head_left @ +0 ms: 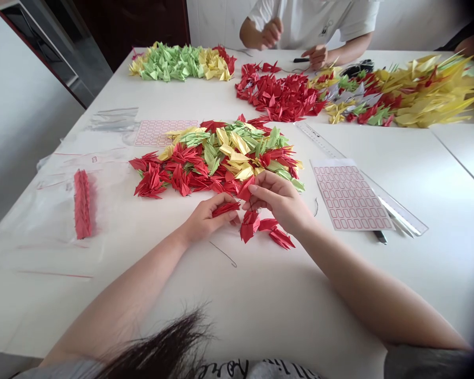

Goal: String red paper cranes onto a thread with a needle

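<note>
Folded paper cranes in red, yellow and green form a loose pile (221, 152) just beyond my hands. My left hand (209, 213) is closed around a flat bundle of red folded paper cranes (226, 208). Between the thumb and fingers of my right hand (276, 195) is a single red paper crane (245, 188). Below the right fingers hangs or rests another red piece (249, 226); I cannot tell which. Further red cranes (280, 238) lie on the table by my right wrist. A thin dark wire with a hooked end (226, 255) lies below my left hand.
Clear plastic bags (55, 210) and a red paper bundle (82, 204) lie left. A label sheet (349, 195) overlaps a clear ruler (406, 216) at right. Across the table, a person's hand (317, 55) is near a red crane pile (280, 95); yellow cranes (430, 95) spread rightward.
</note>
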Motion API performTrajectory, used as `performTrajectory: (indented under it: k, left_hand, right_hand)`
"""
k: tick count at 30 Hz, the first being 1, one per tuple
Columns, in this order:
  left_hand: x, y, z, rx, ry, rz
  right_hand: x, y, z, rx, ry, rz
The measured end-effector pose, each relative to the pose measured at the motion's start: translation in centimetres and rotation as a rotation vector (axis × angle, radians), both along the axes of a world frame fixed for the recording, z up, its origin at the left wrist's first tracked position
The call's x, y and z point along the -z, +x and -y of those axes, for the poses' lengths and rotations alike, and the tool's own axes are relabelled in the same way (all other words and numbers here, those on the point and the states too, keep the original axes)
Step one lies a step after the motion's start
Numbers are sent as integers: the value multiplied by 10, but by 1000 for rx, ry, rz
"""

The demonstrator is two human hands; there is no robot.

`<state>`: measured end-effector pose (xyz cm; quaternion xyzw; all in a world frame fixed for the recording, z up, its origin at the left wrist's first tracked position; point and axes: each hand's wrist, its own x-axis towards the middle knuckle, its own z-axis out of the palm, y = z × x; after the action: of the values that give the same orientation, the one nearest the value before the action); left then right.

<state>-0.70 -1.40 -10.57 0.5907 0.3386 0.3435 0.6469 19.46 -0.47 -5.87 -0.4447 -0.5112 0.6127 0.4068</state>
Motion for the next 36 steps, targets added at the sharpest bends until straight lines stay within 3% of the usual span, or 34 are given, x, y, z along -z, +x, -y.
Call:
performTrajectory:
  k: [10, 26, 36]
  left_hand:
    - [-2, -1, -3, -39, -2, 26]
    - [-6, 0, 0, -97, 79, -153]
    - [-3, 2, 0, -93, 99, -179]
  right_hand:
    - [0, 0, 2, 41, 98, 75]
    - [-2, -2, 4, 13, -31, 147]
    - [0, -4, 2, 72, 14, 121]
